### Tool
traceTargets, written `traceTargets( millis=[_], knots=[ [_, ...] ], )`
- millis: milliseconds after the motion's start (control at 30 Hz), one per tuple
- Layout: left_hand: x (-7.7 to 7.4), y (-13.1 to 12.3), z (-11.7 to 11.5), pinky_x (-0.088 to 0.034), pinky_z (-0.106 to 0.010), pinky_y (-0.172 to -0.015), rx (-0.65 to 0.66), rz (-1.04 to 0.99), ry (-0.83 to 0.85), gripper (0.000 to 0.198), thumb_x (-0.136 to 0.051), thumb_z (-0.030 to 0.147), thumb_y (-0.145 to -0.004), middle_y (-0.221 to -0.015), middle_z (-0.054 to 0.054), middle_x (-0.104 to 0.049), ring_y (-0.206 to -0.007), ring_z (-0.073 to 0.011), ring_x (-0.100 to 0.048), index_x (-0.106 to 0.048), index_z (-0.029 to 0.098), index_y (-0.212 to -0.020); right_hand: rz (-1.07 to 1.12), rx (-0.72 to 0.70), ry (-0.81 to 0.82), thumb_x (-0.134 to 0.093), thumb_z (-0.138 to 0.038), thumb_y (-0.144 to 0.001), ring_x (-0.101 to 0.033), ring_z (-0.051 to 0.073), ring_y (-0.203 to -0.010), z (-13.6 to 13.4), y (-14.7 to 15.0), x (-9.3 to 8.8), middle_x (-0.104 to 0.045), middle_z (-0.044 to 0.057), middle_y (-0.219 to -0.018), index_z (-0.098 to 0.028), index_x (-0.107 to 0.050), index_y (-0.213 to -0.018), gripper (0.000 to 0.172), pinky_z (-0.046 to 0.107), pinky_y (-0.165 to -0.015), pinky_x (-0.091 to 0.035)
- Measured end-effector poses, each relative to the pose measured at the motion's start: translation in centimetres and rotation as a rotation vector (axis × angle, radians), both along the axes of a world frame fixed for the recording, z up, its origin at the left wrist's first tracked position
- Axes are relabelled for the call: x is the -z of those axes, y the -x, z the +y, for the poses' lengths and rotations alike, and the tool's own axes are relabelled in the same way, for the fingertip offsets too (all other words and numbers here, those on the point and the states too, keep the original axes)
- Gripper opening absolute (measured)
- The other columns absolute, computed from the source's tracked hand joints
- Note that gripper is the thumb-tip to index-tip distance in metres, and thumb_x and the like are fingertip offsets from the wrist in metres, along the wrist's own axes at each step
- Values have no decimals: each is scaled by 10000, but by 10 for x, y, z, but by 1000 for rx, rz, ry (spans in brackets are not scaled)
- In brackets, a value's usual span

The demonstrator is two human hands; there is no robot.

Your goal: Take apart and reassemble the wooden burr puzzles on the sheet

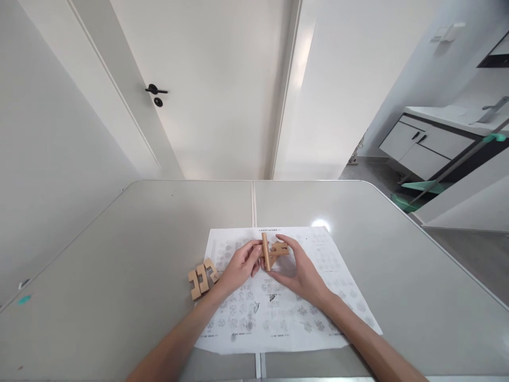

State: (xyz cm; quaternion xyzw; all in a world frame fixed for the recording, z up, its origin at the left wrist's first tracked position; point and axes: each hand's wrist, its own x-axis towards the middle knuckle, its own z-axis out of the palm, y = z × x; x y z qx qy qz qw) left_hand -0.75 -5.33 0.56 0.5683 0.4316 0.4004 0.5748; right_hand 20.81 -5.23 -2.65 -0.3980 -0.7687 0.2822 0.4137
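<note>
Both my hands meet over a printed instruction sheet [318, 313] on the grey table [119, 254]. My left hand [238, 268] pinches an upright wooden puzzle bar [265, 251]. My right hand [299, 270] curls around a notched wooden piece [280, 248] that crosses the bar. The two pieces touch and look partly interlocked. Just left of my left hand, a few loose notched wooden pieces [202, 277] lie on the table at the sheet's edge.
The table has a seam [253, 204] down its middle and rounded far corners. A white door with a black handle [156, 90] stands behind it. At the right are a cabinet [425, 148] and a green-headed mop [421, 187] on the floor.
</note>
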Motion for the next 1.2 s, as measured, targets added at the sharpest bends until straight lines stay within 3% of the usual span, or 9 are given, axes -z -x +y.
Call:
traceTargets(
  millis=[200,333,500,833,1000,1200],
  knots=[
    [6,3,1,-426,-251,-555,-119,-21,-40,482,-490,567,-1053,-765,2,-611,-525,-94,-476,-623,159,-1272,-114,102,-67,-785,-452,-898,-527,399,-1385,6,-2,12,-527,140,-1511,-326,-337,-1557,807,645,-1101,-498],
    [5,1,1,-429,-252,-546,-118,-31,-44,461,-499,575,-1046,-812,-6,-630,-527,-90,-487,-622,161,-1210,-202,84,-92,-784,-496,-885,-506,399,-1388,7,-1,11,-556,133,-1468,-313,-426,-1478,717,639,-1107,-479],
    [2,-2,-1,-419,-253,-543,-94,-35,-33,452,-528,600,-1021,-738,24,-592,-517,-96,-490,-609,168,-1126,-254,105,-112,-760,-436,-882,-573,392,-1281,6,3,7,-631,124,-1328,-299,-520,-1352,545,622,-1043,-504],
    [13,-1,-1,-404,-241,-543,-89,-30,-51,406,-509,599,-1034,-636,61,-534,-524,-102,-476,-544,196,-1063,-222,196,-102,-763,-355,-813,-579,389,-1241,10,0,11,-637,119,-1287,-271,-487,-1359,618,608,-1044,-492],
    [12,-3,0,-417,-238,-525,-96,-30,-40,442,-521,636,-1010,-640,56,-540,-527,-103,-486,-532,195,-1035,-134,252,-11,-790,-382,-819,-599,369,-1197,13,-2,12,-657,111,-1247,-262,-546,-1290,545,589,-1025,-500],
    [11,-5,-2,-448,-236,-534,-90,2,-60,373,-486,580,-1045,-816,8,-627,-561,-95,-524,-520,209,-1020,156,366,222,-778,-456,-850,-637,328,-1179,18,-10,3,-683,102,-1270,-262,-600,-1249,479,556,-1015,-518]
  ],
)
